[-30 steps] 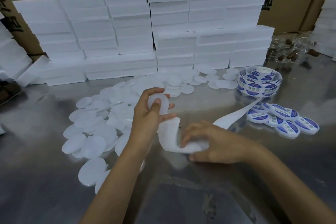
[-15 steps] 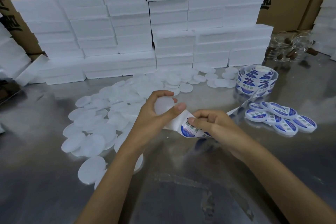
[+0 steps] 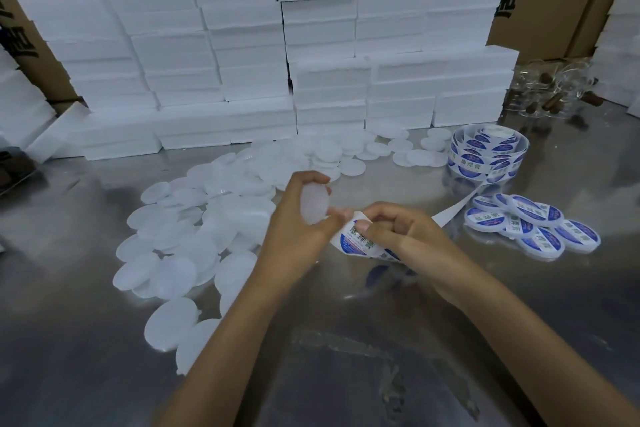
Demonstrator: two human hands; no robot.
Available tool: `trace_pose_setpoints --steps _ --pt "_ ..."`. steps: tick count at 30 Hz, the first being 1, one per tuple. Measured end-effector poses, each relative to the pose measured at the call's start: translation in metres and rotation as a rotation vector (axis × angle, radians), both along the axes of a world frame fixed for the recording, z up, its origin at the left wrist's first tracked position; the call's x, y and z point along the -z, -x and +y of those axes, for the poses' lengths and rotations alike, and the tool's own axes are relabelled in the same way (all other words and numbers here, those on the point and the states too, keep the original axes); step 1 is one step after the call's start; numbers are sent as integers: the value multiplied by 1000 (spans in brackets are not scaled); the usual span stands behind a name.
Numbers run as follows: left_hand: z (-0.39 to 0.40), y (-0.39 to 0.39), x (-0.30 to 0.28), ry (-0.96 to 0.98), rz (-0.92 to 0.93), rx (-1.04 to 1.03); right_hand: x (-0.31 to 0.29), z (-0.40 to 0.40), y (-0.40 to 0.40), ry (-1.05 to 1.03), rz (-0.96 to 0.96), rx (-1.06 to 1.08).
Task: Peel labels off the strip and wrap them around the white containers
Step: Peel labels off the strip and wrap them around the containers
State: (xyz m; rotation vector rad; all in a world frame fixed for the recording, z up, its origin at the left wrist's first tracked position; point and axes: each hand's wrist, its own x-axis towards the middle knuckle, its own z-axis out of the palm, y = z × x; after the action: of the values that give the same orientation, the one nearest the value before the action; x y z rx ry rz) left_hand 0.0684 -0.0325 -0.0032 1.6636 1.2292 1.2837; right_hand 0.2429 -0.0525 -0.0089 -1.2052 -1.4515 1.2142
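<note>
- A blank white container [image 3: 314,202] was gripped in the left hand [image 3: 298,236], fingers curled over its top edge and thumb pressed against its lower rim, so that it was held up on edge with one flat face turned toward the camera.
- The label strip [image 3: 356,243] was pinched in the right hand [image 3: 398,236], thumb and forefinger closed on its upper edge, the other fingers curled in behind.
- The pinched end of the strip was seen just to the right of the container and slightly below it, the two hands touching or very nearly so at the thumbs.
- The long axis of the strip was laid from the hands up and to the right, its white backing [image 3: 453,210] trailing toward the label roll [image 3: 488,158] at the far right of the metal table [image 3: 346,340].
- One blue-and-white label was shown face up at the pinch; whether its edge was already lifted could not be told.
- The next move was judged to turn on that short gap: the label would need carrying leftward onto the container.
- Finished containers [image 3: 530,227] were heaped to the right; unlabelled containers [image 3: 194,229] were spread to the left, nearer the left hand.
</note>
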Motion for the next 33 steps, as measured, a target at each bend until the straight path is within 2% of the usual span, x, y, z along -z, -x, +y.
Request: trace_pose_setpoints --steps 3,8,15,19,24,33 --pt "3 2 3 162 -176 30 0 -1 1 -91 -11 -10" --pt "4 2 9 285 -281 11 4 -2 7 -133 21 -51" --pt "7 3 11 429 -417 49 8 0 7 -211 -54 -55" --pt "8 5 10 520 -524 103 10 1 7 -349 -220 -18" --pt "8 6 10 533 -507 142 12 0 8 -469 -382 16" --pt "5 -3 17 487 -261 92 5 -3 11 -582 -420 139"
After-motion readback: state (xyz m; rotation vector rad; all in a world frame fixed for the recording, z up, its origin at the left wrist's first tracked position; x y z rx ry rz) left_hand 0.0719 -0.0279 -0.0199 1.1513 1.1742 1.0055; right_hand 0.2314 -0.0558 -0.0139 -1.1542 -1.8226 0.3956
